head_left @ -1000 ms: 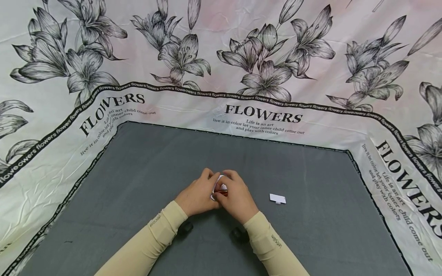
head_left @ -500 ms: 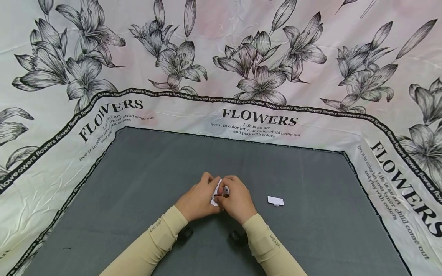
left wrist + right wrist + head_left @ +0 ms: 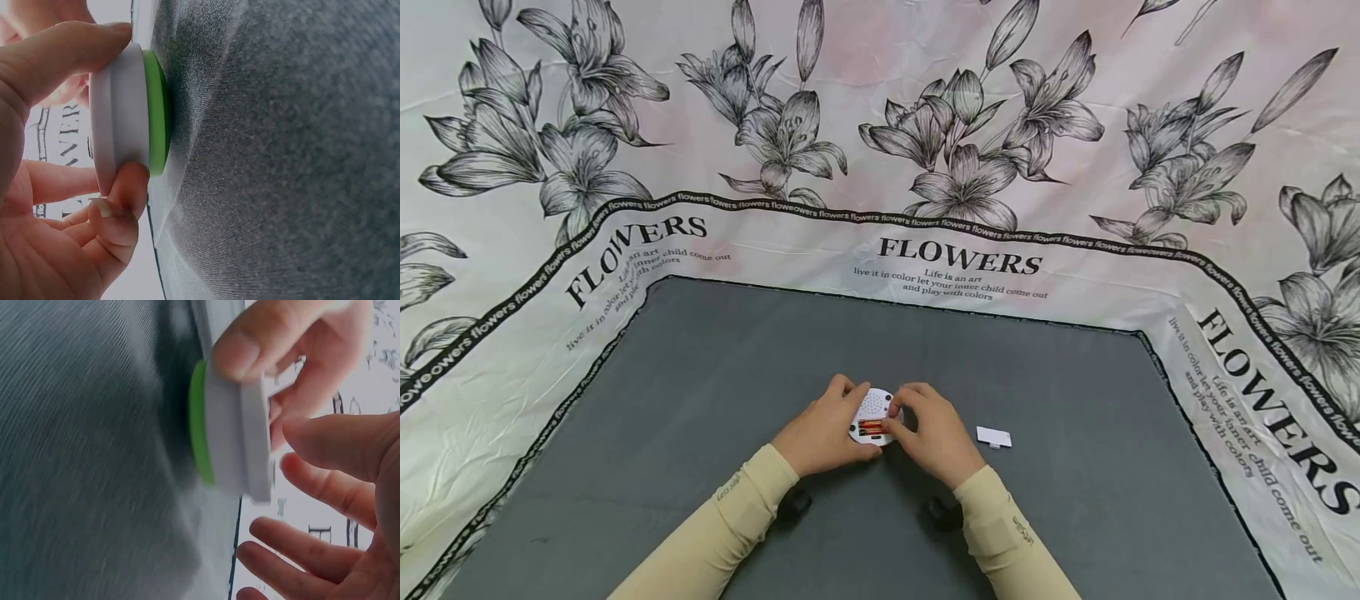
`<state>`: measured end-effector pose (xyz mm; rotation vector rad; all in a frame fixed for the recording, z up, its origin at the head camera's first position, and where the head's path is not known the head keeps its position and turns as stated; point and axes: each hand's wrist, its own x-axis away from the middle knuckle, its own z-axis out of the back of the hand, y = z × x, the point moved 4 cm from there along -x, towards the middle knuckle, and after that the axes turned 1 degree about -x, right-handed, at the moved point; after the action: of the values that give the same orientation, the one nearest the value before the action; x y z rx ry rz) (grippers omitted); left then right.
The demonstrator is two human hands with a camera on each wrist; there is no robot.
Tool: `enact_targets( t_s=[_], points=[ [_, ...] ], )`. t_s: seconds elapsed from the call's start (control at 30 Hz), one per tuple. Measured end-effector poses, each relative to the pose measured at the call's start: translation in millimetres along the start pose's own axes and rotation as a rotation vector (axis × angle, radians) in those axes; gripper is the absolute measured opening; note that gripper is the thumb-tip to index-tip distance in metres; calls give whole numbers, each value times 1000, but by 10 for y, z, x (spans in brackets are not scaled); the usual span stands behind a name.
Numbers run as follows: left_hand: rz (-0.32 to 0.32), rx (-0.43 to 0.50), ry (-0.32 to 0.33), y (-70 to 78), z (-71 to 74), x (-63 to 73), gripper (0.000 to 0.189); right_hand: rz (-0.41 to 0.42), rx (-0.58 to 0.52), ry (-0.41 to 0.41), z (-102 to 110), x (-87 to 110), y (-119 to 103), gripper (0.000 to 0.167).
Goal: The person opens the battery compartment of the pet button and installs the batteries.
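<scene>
My left hand (image 3: 822,431) grips a round white device (image 3: 872,405) by its rim, thumb on one side and fingers on the other. Its back faces up, with a speaker-hole pattern and a compartment in which red batteries (image 3: 871,428) lie side by side. In the left wrist view a green round part (image 3: 157,112) forms its underside, close over the grey cloth. My right hand (image 3: 938,435) is at the compartment's right end; the right wrist view shows its thumb (image 3: 337,440) and fingers spread beside the device's back, pinching nothing.
A small white battery cover (image 3: 994,437) with a tab lies on the grey tablecloth (image 3: 1060,517), right of my right hand. Behind, the cloth has a white border with flowers and lettering (image 3: 958,256). Dark wrist-camera pieces (image 3: 943,512) sit under the wrists.
The device has turned from tilted between the hands to lying back-up, so the batteries now show in the compartment. My right hand has drawn slightly right, and its fingers have loosened.
</scene>
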<state>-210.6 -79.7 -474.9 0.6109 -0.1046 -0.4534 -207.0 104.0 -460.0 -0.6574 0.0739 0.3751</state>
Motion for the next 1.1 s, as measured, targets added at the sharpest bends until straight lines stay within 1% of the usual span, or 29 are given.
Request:
enact_targets(
  t_s=[0.07,0.2,0.33,0.4,0.5,0.57,0.63,0.73,0.97,1.1],
  points=[
    [10,-15,-2,4,-18,-22,97,2,15,0,51,39,78,14],
    [29,5,4,-10,-12,-20,98,20,61,34,176,112,227,12],
    [43,8,2,-17,-15,-19,98,28,122,69,363,249,464,15],
    [48,3,-6,-15,-19,-19,98,12,147,69,455,341,612,15],
    [53,-3,-16,-6,-18,-18,99,-46,167,51,573,475,828,16],
    [54,-6,-18,0,-12,-18,99,-86,174,40,635,541,943,18],
    [56,-9,-19,4,-3,-19,99,-108,180,35,685,585,1020,19],
    [56,-15,-18,11,8,-20,99,-109,187,42,735,612,1068,20],
    [59,-9,-26,6,-3,-16,98,-127,189,35,757,637,1074,24],
    [60,-12,-28,18,-7,-12,98,-110,213,44,749,651,1086,25]
  ],
)
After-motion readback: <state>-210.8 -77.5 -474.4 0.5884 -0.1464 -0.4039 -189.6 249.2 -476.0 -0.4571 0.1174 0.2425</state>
